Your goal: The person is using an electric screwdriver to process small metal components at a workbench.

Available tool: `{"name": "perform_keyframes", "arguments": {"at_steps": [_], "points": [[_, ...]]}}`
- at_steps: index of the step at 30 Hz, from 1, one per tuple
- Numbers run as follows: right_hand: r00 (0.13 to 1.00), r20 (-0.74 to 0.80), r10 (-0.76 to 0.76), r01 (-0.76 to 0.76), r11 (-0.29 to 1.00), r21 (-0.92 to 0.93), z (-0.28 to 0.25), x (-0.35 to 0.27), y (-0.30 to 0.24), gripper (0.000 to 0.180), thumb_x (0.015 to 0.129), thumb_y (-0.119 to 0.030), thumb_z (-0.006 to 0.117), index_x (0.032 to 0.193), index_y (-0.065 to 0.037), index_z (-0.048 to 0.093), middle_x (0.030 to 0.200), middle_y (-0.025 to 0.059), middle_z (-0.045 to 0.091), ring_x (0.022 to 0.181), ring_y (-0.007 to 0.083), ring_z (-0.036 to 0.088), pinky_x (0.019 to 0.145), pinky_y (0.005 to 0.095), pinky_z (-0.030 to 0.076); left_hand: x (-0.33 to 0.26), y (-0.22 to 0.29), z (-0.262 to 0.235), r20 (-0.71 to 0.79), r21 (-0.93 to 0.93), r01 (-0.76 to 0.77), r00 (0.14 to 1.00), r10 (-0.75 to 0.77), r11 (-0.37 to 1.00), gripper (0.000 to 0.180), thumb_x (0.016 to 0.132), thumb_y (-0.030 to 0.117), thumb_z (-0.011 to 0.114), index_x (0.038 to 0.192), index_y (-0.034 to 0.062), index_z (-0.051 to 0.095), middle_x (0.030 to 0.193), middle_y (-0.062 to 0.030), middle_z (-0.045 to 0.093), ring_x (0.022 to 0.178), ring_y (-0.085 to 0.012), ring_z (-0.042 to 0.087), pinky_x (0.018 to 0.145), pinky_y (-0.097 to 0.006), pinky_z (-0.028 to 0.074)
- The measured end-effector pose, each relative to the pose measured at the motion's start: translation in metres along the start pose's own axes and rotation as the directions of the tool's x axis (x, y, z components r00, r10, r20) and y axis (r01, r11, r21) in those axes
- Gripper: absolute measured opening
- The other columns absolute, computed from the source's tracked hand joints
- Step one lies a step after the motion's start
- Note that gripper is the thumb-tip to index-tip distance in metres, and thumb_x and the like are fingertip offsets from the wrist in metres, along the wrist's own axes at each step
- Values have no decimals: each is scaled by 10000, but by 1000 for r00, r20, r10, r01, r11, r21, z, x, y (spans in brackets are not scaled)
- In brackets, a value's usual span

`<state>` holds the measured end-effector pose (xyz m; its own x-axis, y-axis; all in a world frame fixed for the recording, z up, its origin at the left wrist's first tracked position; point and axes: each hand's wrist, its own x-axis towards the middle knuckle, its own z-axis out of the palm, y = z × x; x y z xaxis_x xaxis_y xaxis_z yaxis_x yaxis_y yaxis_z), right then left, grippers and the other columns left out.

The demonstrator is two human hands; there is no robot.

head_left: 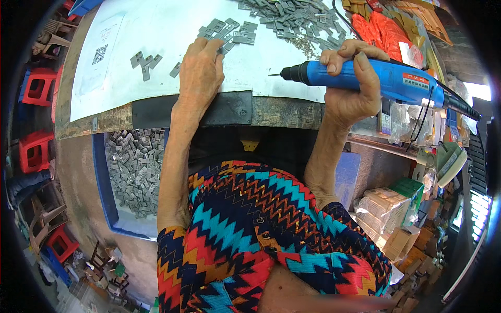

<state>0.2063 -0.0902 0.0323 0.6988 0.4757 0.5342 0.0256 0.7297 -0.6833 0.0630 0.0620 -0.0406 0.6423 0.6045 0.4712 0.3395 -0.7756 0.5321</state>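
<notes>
My right hand (350, 78) is wrapped round a blue electric screwdriver (383, 81). The tool lies nearly level above the work surface, its black nose and thin bit pointing left. My left hand (201, 70) is palm down over the white sheet, fingers stretched forward and bent down at a cluster of flat grey rectangular parts (244, 36). The fingertips are partly hidden, and I see nothing held in them. One loose grey part (176, 70) lies just left of this hand. A small group of similar parts (145, 64) rests farther left.
A large heap of grey parts (297, 15) lies at the far side, with small screws (302, 47) near it. White sheeting (135, 31) covers the wooden table. Below its edge stands a blue-rimmed bin (107, 203) of small grey pieces. Red plastic bags (383, 34) sit far right.
</notes>
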Motion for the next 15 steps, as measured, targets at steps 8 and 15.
{"name": "perform_keyframes", "arguments": {"at_steps": [8,15], "points": [[1000,-2,14,-14,1000,-22,-1,-2,2,183,760,-49,518,940,-28,542,805,170,548,569,213,536,659,426,424,-3,0,3,36,69,-4,999,2,998,203,775,21,581,974,-4,605,895,-144,574,826,-288,563,718,-358,454],[999,5,34,-34,999,-36,-3,-2,2,193,758,-47,523,949,-29,542,816,173,553,569,217,535,669,433,427,-9,-1,-1,82,-108,29,996,-21,994,204,778,29,581,977,-12,604,865,-136,573,729,-240,567,674,-336,456]]}}
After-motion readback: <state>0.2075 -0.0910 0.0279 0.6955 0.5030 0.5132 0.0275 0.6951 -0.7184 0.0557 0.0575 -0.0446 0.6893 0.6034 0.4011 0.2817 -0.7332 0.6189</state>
